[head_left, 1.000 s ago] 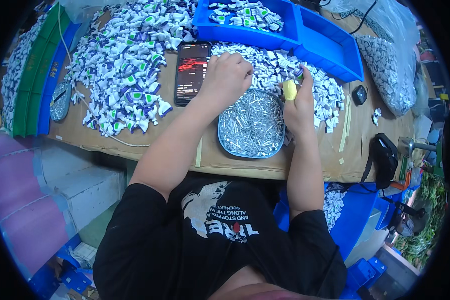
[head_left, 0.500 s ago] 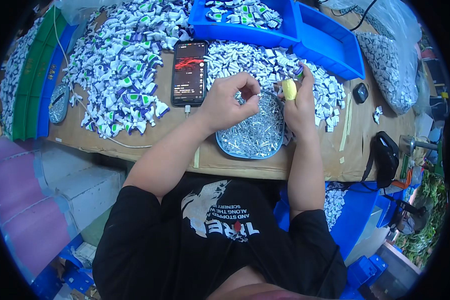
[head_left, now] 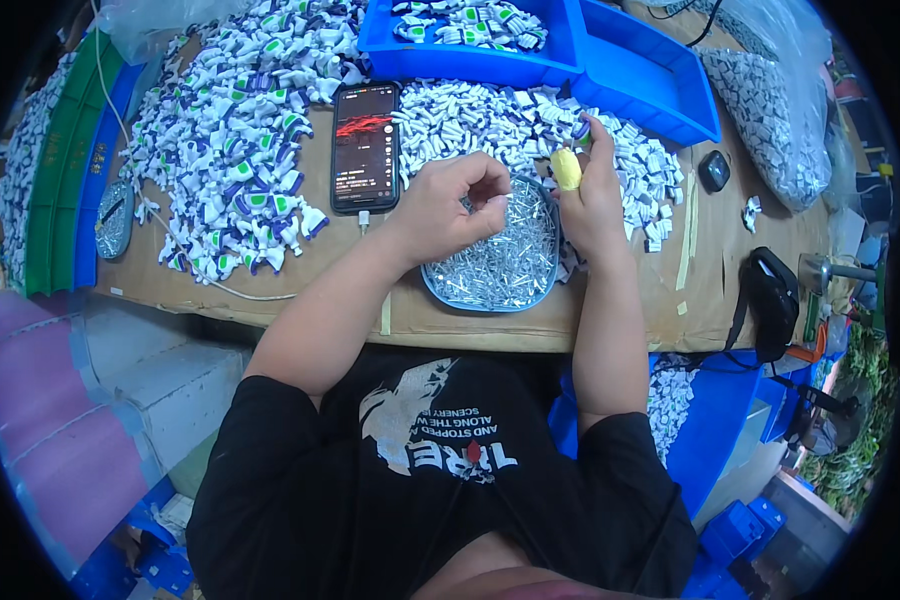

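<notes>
**Left hand (head_left: 448, 212) over a tray (head_left: 495, 309) of metal pins (head_left: 490, 276), right hand (head_left: 593, 207) beside it, at a workbench (head_left: 705, 312) heaped with parts**

Seen from above, the brown workbench curves across the view. Its largest load is a heap of white, purple and green figure-like parts (head_left: 232, 150) on the left. A lower heap of small white and purple pieces (head_left: 470, 120) spreads across the middle, behind the hands. Along the far edge stand two adjoining blue bins (head_left: 470, 66), the left one holding more parts; to their right lies a clear plastic bag (head_left: 775, 135) filled with small pale pieces.

The light-blue tray sits near the front edge, below and between the hands, covered in silvery pins. The left hand is curled above its upper left side, thumb and forefinger bent into a ring with the tips nearly meeting; whether a pin is between them cannot be told. The right hand is raised at the tray's right side, forefinger extended. A phone (head_left: 366, 150) lies left of the left hand, its dark screen crossed by red lines.

Smaller still, a yellow wrapping (head_left: 567, 170) shows on the right hand's thumb side. Smallest is a purple piece (head_left: 581, 128) at that forefinger's tip; whether the fingers grip it is unclear.
</notes>
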`<action>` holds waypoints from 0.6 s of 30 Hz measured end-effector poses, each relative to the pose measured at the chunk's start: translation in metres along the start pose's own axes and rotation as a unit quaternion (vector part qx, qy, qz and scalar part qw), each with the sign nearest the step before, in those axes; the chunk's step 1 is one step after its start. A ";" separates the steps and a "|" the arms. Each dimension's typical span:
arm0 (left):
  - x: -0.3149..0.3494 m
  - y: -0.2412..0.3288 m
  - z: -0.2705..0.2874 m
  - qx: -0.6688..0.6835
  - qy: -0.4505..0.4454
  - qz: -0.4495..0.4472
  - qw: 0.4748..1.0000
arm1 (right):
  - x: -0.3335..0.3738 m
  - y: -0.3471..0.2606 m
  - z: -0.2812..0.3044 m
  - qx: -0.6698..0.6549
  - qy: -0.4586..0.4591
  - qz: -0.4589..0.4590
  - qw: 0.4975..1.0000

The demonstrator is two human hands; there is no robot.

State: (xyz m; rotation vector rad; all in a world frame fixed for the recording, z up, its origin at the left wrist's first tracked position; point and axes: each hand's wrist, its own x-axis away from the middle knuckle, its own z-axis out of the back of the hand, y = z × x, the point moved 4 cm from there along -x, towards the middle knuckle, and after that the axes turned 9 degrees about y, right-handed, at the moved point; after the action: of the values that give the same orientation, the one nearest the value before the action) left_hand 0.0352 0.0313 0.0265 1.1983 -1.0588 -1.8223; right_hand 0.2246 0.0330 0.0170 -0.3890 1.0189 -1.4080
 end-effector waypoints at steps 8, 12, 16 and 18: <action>-0.004 0.014 -0.004 -0.117 0.026 -0.189 0.975 | 0.009 -0.010 0.007 -0.302 0.053 0.029 0.951; 0.000 0.013 -0.012 -0.122 -0.013 -0.224 0.967 | 0.021 -0.024 -0.002 -0.447 0.020 0.024 0.894; 0.003 0.010 -0.014 -0.117 -0.039 -0.189 0.974 | 0.024 -0.032 -0.007 -0.489 -0.047 0.026 0.871; 0.004 0.011 -0.011 -0.116 -0.026 -0.191 0.974 | 0.024 -0.036 -0.007 -0.492 -0.020 0.021 0.870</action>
State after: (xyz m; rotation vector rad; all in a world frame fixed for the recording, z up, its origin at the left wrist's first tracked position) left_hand 0.0458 0.0201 0.0326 1.2806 -0.6465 -2.2102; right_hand 0.1932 0.0068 0.0325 -1.1198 1.6551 -0.7285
